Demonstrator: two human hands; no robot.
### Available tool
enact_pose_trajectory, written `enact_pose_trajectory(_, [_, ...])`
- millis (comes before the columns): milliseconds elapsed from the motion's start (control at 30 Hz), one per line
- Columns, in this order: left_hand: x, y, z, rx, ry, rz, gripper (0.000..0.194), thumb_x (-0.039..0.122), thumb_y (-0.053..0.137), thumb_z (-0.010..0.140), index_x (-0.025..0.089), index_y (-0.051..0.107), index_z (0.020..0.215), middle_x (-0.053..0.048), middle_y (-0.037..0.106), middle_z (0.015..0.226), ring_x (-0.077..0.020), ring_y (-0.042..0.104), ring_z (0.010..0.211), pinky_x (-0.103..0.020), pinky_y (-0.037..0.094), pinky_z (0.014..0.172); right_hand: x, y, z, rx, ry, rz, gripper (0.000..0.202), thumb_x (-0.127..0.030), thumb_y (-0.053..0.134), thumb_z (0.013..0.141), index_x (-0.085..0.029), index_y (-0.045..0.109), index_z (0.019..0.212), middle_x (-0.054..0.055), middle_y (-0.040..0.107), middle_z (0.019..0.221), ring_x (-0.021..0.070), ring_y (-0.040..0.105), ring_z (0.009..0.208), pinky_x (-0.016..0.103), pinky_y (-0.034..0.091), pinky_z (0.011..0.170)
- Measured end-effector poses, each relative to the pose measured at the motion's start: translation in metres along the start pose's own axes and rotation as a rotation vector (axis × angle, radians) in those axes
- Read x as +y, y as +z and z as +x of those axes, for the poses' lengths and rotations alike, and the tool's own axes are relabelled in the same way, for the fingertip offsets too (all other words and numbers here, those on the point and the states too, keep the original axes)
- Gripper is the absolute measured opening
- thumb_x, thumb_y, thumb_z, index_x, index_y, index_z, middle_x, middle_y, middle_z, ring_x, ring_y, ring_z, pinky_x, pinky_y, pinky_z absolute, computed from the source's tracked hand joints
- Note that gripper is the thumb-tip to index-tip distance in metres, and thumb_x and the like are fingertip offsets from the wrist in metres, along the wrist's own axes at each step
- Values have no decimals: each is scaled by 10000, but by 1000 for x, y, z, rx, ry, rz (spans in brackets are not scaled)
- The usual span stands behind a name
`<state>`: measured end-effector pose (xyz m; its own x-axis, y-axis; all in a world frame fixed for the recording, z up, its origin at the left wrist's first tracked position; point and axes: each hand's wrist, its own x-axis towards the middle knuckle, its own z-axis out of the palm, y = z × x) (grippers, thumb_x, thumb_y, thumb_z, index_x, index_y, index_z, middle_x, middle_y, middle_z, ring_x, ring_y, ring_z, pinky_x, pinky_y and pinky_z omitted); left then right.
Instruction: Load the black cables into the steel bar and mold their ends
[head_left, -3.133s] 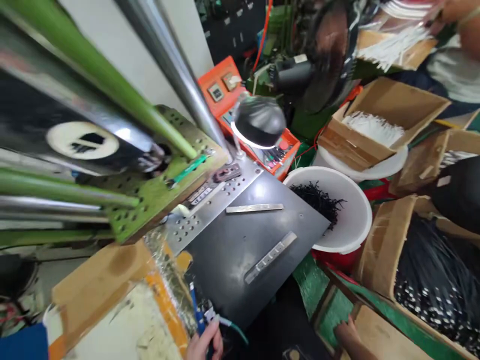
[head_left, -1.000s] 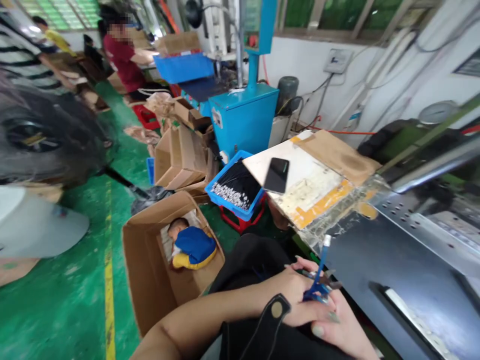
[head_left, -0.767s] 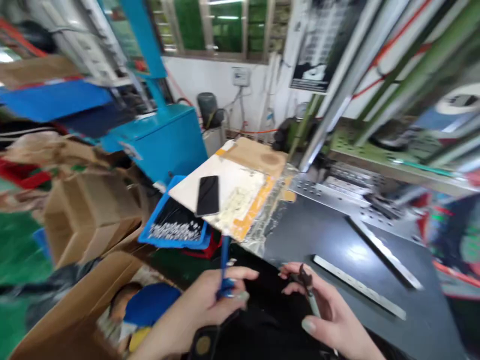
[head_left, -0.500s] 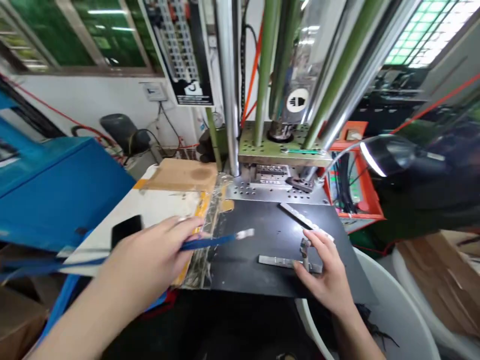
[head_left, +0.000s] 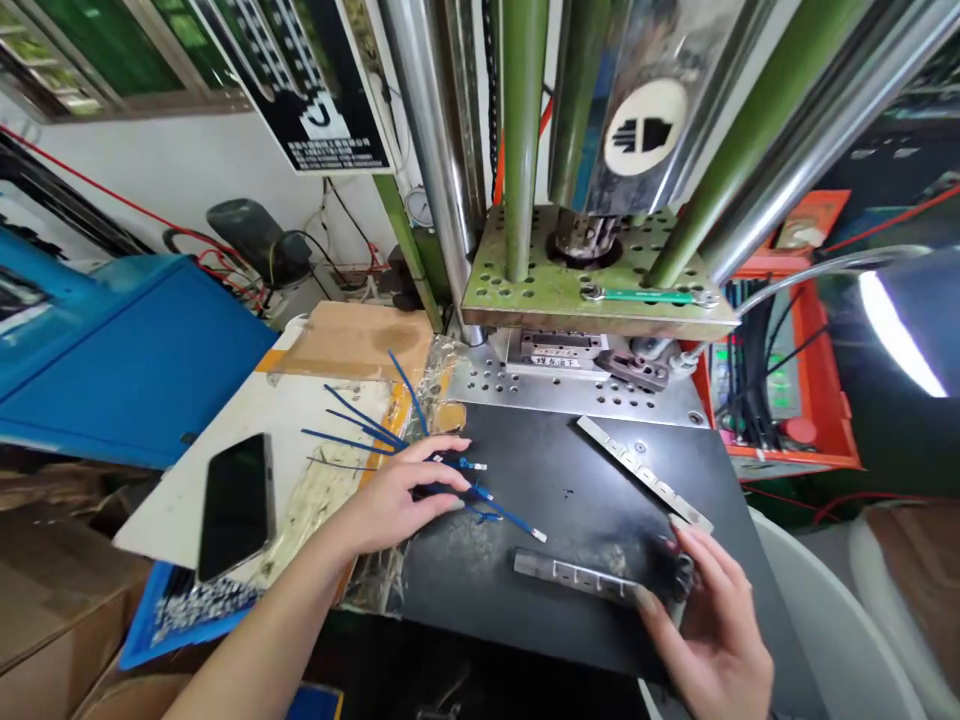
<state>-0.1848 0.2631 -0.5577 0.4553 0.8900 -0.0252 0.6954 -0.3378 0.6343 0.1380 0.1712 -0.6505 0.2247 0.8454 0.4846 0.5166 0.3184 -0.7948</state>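
Several blue wires (head_left: 517, 522) with small white connector ends lie fanned out across the left part of the black work surface. Over them rests my left hand (head_left: 401, 495), fingers apart and bent, touching the bundle. My right hand (head_left: 709, 610) has thumb and fingers around a small dark metal piece (head_left: 682, 578), partly hidden and blurred. One slotted metal bar (head_left: 574, 574) lies near the front, its right end by my right thumb. Another slotted metal bar (head_left: 641, 472) lies at a slant farther back, its lower end beside my right fingertips.
A press with a green plate (head_left: 540, 290) stands behind the black surface (head_left: 480, 590); a wrench (head_left: 649, 296) lies on the plate. A phone (head_left: 238, 505) is at left, above a blue tray (head_left: 142, 625) of small parts. A lamp (head_left: 900, 330) hangs at right.
My left hand has lowered the blue wires onto the black surface, where they now spread out, and its fingers have loosened. The view has moved closer to the press.
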Motion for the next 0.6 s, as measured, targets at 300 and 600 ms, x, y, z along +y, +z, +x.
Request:
enact_pose_trajectory(300, [-2,-2,12,119,112,37,215,181,502,899,214,714,893,-62,531,1304,-183,550,1174,-376,447,1018,6,1,-7,42,167,171,571,-204,715,755,-260,537,1295,110,484,1291,298,485,1191,554,439,981])
enact_pose_trajectory(600, [4,3,16,84,102,213,174,167,511,884,212,676,856,0,661,892,-151,620,846,-301,494,801,3,4,-9,129,217,250,529,-252,714,765,-200,554,1266,135,514,1275,271,562,1102,516,453,973])
